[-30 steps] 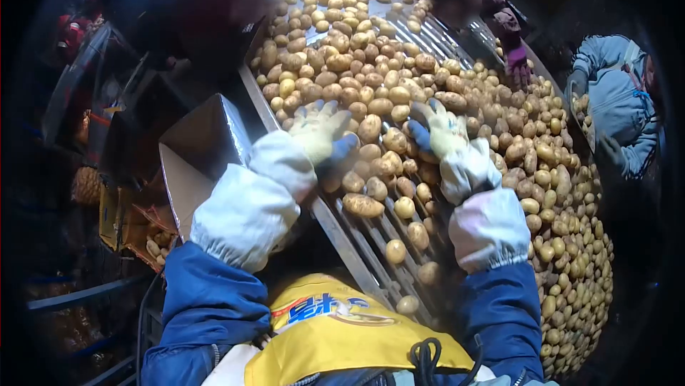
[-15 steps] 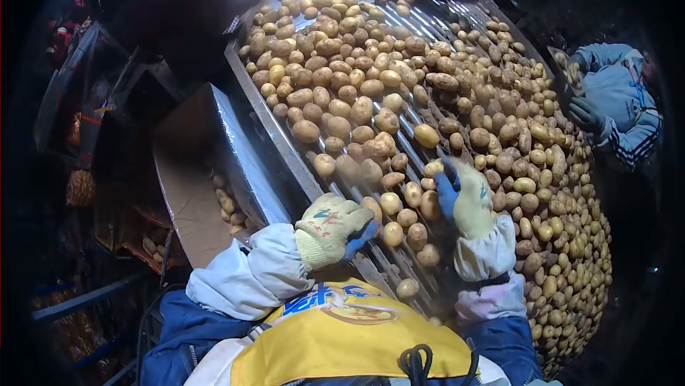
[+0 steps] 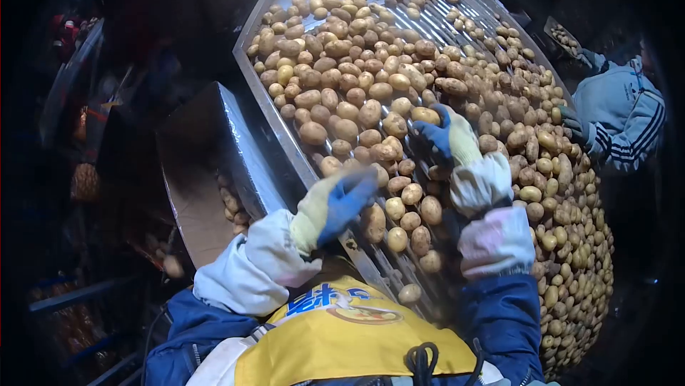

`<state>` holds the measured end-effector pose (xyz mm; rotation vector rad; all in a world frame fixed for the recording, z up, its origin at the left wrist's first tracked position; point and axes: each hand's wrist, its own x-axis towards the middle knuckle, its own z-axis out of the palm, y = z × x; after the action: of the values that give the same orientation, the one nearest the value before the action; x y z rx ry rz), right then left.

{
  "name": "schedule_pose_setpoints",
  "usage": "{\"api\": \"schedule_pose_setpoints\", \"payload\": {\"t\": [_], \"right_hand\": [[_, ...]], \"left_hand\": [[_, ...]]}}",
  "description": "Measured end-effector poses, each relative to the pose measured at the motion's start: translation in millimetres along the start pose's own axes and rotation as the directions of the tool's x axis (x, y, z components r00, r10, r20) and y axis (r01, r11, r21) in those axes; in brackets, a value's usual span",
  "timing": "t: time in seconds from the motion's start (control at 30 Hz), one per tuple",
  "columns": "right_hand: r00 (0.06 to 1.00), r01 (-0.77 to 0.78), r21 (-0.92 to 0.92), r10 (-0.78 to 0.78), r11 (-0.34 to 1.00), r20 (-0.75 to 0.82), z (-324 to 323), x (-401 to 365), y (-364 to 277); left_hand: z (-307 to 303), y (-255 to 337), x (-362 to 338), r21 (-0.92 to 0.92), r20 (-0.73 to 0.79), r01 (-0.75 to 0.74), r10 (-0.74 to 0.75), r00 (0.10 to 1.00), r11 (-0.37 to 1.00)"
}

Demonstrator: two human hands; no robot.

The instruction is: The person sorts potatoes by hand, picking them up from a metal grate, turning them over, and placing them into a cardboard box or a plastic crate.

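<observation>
Many potatoes (image 3: 346, 129) lie over a metal roller table (image 3: 285, 145). My left hand (image 3: 335, 204), in a cream glove with a blue palm, hovers at the table's near left edge; its fingers are stretched and blurred, and nothing shows in them. A large potato lies just beside it. My right hand (image 3: 451, 135), gloved alike, is farther forward over the rollers. Its thumb and fingers are round a yellowish potato (image 3: 424, 115), which stays among the others at the fingertips.
Left of the table stands an open cardboard box (image 3: 193, 193) with potatoes inside. At the far right a person in a light blue jacket (image 3: 617, 111) reaches to the potatoes. Another worker's dark shape is at the top left.
My right hand has moved forward and closed on a potato. My left hand has turned, showing its blue palm side, with fingers spread. The co-worker at right has reached out an arm.
</observation>
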<state>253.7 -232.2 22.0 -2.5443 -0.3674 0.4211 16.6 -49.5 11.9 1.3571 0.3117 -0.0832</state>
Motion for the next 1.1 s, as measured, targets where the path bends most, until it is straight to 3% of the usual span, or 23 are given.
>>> {"api": "schedule_pose_setpoints", "payload": {"t": [0.03, 0.1, 0.13, 0.23, 0.3, 0.33, 0.37, 0.4, 0.47, 0.5, 0.6, 0.63, 0.67, 0.73, 0.77, 0.8, 0.87, 0.97, 1.0, 1.07, 1.1], "right_hand": [[0.999, 0.041, 0.056, -0.043, 0.998, 0.030, -4.1, -16.3, -5.7], [0.968, 0.032, 0.517, -0.155, 0.855, 0.197, 5.7, -52.2, -8.3], [0.948, 0.046, 0.650, -0.238, 0.758, 0.211, 4.2, -70.5, -15.2], [0.984, 0.085, 0.421, -0.143, 0.903, 0.109, -2.0, -97.5, -27.6], [0.938, 0.324, 0.194, -0.341, 0.926, 0.061, -2.4, -121.9, -31.8], [0.898, 0.432, 0.074, -0.436, 0.899, 0.061, -0.1, -133.8, -30.1], [0.750, 0.659, 0.005, -0.659, 0.752, 0.055, 12.6, -138.4, -19.2], [0.732, 0.652, 0.016, -0.635, 0.758, 0.245, 8.9, -153.7, -35.7], [0.686, 0.726, -0.432, -0.605, 0.535, 0.404, 32.2, -178.2, -45.8], [0.688, 0.725, -0.409, -0.607, 0.554, 0.396, 37.6, -177.0, -42.3], [0.682, 0.730, -0.388, -0.623, 0.562, 0.383, 45.7, -174.2, -37.3], [0.670, 0.740, -0.410, -0.633, 0.532, 0.387, 44.5, -174.3, -41.0], [0.656, 0.750, -0.432, -0.644, 0.501, 0.393, 43.5, -173.9, -45.0], [0.623, 0.770, -0.461, -0.672, 0.440, 0.400, 44.2, -172.5, -47.8], [0.603, 0.781, -0.471, -0.690, 0.409, 0.401, 47.6, -171.4, -45.8], [0.584, 0.790, -0.480, -0.706, 0.382, 0.399, 52.1, -171.4, -43.3], [0.615, 0.781, -0.430, -0.676, 0.453, 0.406, 61.7, -163.4, -39.2], [0.640, 0.764, -0.412, -0.662, 0.497, 0.390, 62.0, -153.1, -43.0], [0.657, 0.754, -0.302, -0.674, 0.583, 0.338, 56.1, -154.0, -47.2], [0.701, 0.703, -0.065, -0.674, 0.708, 0.234, 40.4, -152.2, -47.2], [0.771, 0.542, 0.224, -0.585, 0.810, 0.253, 32.5, -148.4, -43.2]], "left_hand": [[-8.5, -7.0, 5.9, -0.373, 0.104, 0.143, -0.112, 0.988, 0.917], [-5.7, -11.2, 6.5, -0.587, 0.169, 0.067, 0.042, 0.985, 0.807], [-1.9, -17.9, 7.8, -0.689, 0.182, 0.021, 0.144, 0.973, 0.725], [-17.2, -42.6, 19.2, -0.893, 0.228, 0.049, 0.354, 0.907, 0.448], [-32.1, -39.2, 14.4, -0.814, 0.157, -0.039, 0.284, 0.946, 0.580], [-39.3, -38.0, 9.1, -0.765, 0.115, -0.074, 0.248, 0.962, 0.640], [-45.6, -34.0, 4.6, -0.717, 0.082, -0.097, 0.222, 0.972, 0.690], [-50.2, -36.6, 4.7, -0.728, 0.081, -0.110, 0.244, 0.966, 0.677], [-58.3, -41.0, 9.3, -0.746, 0.081, -0.137, 0.293, 0.953, 0.652], [-57.2, -16.3, 12.5, -0.570, 0.044, 0.071, -0.056, 0.997, 0.819], [-28.8, 23.4, 14.3, -0.159, -0.281, 0.074, -0.117, 0.953, 0.985], [-30.5, -2.6, 25.5, 0.017, -0.318, -0.080, 0.081, 0.944, 0.997], [-30.8, 5.7, 27.9, 0.289, -0.299, -0.134, 0.222, 0.928, 0.948], [-32.3, 29.6, 35.3, 0.743, -0.154, -0.200, 0.454, 0.877, 0.639], [-39.4, 24.6, 48.6, 0.819, 0.013, -0.314, 0.532, 0.847, 0.480], [-39.7, 25.1, 55.6, 0.857, 0.063, -0.270, 0.432, 0.900, 0.438], [-30.6, 29.7, 68.2, 0.921, 0.144, -0.209, 0.209, 0.967, 0.330], [-22.5, 49.5, 87.1, 0.960, 0.205, -0.209, 0.041, 0.978, 0.186], [-25.2, 52.7, 91.5, 0.967, 0.214, -0.207, -0.033, 0.976, 0.150], [-28.8, 62.5, 87.0, 0.909, 0.133, -0.130, 0.021, 0.991, 0.396], [-31.7, 72.9, 84.0, 0.800, 0.071, -0.048, -0.015, 0.997, 0.598]]}}
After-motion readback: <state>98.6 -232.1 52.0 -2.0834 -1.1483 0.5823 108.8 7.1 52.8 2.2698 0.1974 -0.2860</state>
